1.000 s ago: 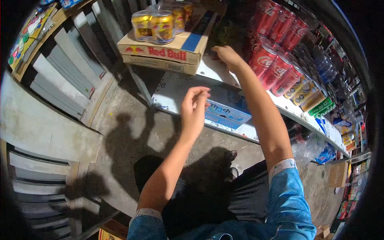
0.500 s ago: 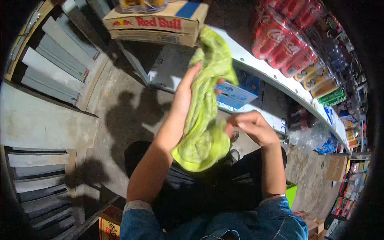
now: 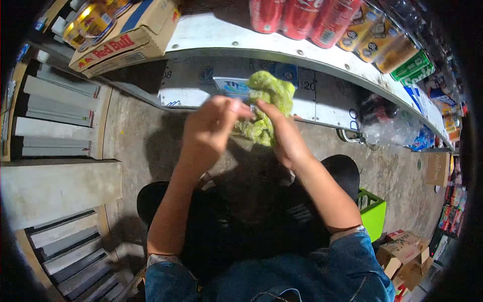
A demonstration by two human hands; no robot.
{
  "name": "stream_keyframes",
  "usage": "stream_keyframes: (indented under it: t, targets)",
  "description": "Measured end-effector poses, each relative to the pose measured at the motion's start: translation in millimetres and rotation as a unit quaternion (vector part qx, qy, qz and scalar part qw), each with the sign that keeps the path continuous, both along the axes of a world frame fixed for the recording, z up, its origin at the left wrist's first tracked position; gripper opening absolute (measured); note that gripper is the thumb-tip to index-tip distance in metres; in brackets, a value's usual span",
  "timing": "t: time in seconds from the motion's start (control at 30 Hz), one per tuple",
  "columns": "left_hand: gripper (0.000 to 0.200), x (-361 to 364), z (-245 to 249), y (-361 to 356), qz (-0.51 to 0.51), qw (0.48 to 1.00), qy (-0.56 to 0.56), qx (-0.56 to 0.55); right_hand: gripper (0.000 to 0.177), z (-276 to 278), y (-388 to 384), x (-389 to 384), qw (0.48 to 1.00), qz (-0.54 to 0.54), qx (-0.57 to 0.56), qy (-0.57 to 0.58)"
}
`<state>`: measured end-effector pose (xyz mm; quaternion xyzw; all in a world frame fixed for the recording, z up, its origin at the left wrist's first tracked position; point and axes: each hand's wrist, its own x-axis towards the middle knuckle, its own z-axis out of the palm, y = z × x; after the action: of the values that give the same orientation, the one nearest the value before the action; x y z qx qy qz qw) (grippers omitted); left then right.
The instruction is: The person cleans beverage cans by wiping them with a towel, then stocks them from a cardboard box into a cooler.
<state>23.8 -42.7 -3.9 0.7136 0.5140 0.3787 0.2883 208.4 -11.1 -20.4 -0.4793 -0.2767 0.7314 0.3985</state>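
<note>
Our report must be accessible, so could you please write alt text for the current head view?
The person's right hand holds a crumpled yellow-green cloth, with the blurred left hand beside it. Beyond them, a white shelf carries a Red Bull box and drink cans.

The white shelf (image 3: 216, 34) carries a Red Bull carton (image 3: 121, 48) at left, red cans (image 3: 301, 20) midway, then gold cans (image 3: 380, 40) and a green can (image 3: 413, 68) toward the right.

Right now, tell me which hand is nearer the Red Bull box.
Left. The left hand is apart from the Red Bull box, below and right of it in view; the right hand, gripping the green cloth, is farther right.
</note>
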Motion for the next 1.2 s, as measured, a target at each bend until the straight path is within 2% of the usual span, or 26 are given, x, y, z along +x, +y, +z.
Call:
stream_keyframes:
  t: [0.07,0.2,0.23,0.27,0.3,0.33,0.4,0.43,0.47,0.5,0.53,0.57,0.63,0.7,0.73,0.77,0.8,0.83,0.87,0.9,0.93,0.97,1.03,1.1,1.17,1.2]
  targets:
    - [0.037,-17.1,-12.4,11.5,0.004,0.988,-0.151,-0.017,0.053,-11.6,10.3,11.4,0.973,0.045,0.211,-0.076]
    - [0.053,6.8,-6.3,8.8,0.058,0.972,-0.216,-0.075,0.053,15.2,5.4,22.8,0.952,0.072,0.282,-0.095]
    - [0.058,12.9,-14.3,7.2,0.019,0.895,-0.392,-0.213,0.06,16.8,4.6,23.9,0.958,0.116,0.259,-0.034]
    - [0.064,19.3,-23.6,5.3,-0.021,0.767,-0.546,-0.337,0.06,15.2,0.9,22.5,0.959,0.116,0.256,-0.036]
    - [0.057,27.0,-32.6,-3.7,-0.031,0.755,-0.582,-0.3,0.063,12.8,-3.0,18.9,0.952,0.117,0.271,-0.085]
    - [0.057,31.7,-40.5,-3.5,-0.031,0.753,-0.584,-0.301,0.067,9.5,-6.2,16.9,0.942,0.12,0.284,-0.134]
    - [0.051,35.9,-50.1,4.2,0.032,0.817,-0.432,-0.381,0.069,-1.7,5.0,18.0,0.911,0.114,0.348,-0.188]
    - [0.036,34.4,-46.2,9.5,0.016,0.815,-0.428,-0.389,0.067,-8.4,12.0,23.5,0.882,0.072,0.358,-0.298]
    - [0.031,26.5,-61.2,16.8,0.02,0.859,-0.366,-0.358,0.066,-15.6,18.6,28.6,0.839,0.029,0.365,-0.403]
    - [0.032,18.9,-61.9,24.2,0.048,0.913,-0.277,-0.296,0.066,-24.7,23.8,32.6,0.837,0.032,0.365,-0.406]
    - [0.033,14.5,-54.3,28.2,0.077,0.953,-0.185,-0.227,0.061,-36.5,29.0,36.5,0.804,0.013,0.349,-0.481]
    - [0.037,8.4,-45.0,28.3,0.1,0.972,-0.144,-0.156,0.056,-51.2,32.4,38.0,0.765,-0.008,0.332,-0.552]
    - [0.038,-2.9,-29.1,30.6,0.12,0.984,-0.089,-0.094,0.046,-104.2,29.5,38.0,0.706,0.181,0.293,-0.619]
    - [0.035,-10.2,-23.4,34.9,0.144,0.989,-0.01,0.018,0.046,-175.6,18.6,28.4,0.568,0.448,0.231,-0.65]
    - [0.035,-10.0,-14.6,33.8,0.14,0.99,-0.014,0.019,0.047,-205.5,2.3,23.1,0.508,0.551,0.227,-0.622]
    - [0.035,-7.9,-0.2,32.0,0.14,0.988,-0.041,-0.043,0.043,-209.4,-15.5,11.1,0.549,0.573,0.15,-0.59]
    - [0.035,-7.2,8.4,31.4,0.139,0.983,-0.07,-0.1,0.038,-293.2,-44.2,37.1,0.573,0.475,0.3,-0.596]
    - [0.035,-7.0,4.8,31.4,0.139,0.988,-0.06,-0.016,0.037,-346.8,-66.8,50.7,0.464,0.544,0.3,-0.631]
    - [0.035,-6.4,7.0,32.5,0.134,0.988,-0.072,-0.006,0.036,-394.1,-85.1,66.6,0.348,0.605,0.288,-0.655]
    - [0.035,-8.7,9.7,32.2,0.14,0.986,-0.091,-0.028,0.036,-451.9,-101.3,101.9,0.342,0.601,0.285,-0.664]
    - [0.035,-13.4,12.1,31.1,0.149,0.982,-0.107,-0.052,0.035,-507.9,-97.1,121.8,0.439,0.631,0.226,-0.599]
    - [0.035,-16.9,13.9,28.5,0.155,0.98,-0.123,-0.032,0.035,-449.4,-98.3,114.2,0.434,0.631,0.229,-0.601]
    - [0.034,-24.9,16.4,27.5,0.161,0.977,-0.136,-0.027,0.032,-313.6,-51.5,64.1,0.348,0.711,0.24,-0.562]
    - [0.032,-29.3,22.6,24.7,0.163,0.976,-0.146,-0.017,0.031,-215.2,-11.1,38.7,0.48,0.585,0.217,-0.617]
    - [0.031,-30.4,27.8,22.8,0.164,0.973,-0.164,-0.018,0.033,-186.6,43.6,31.7,0.495,0.633,-0.072,-0.591]
    - [0.031,-30.3,29.2,21.5,0.164,0.97,-0.18,-0.018,0.034,-147.2,51.9,33.7,0.429,0.633,-0.006,-0.644]
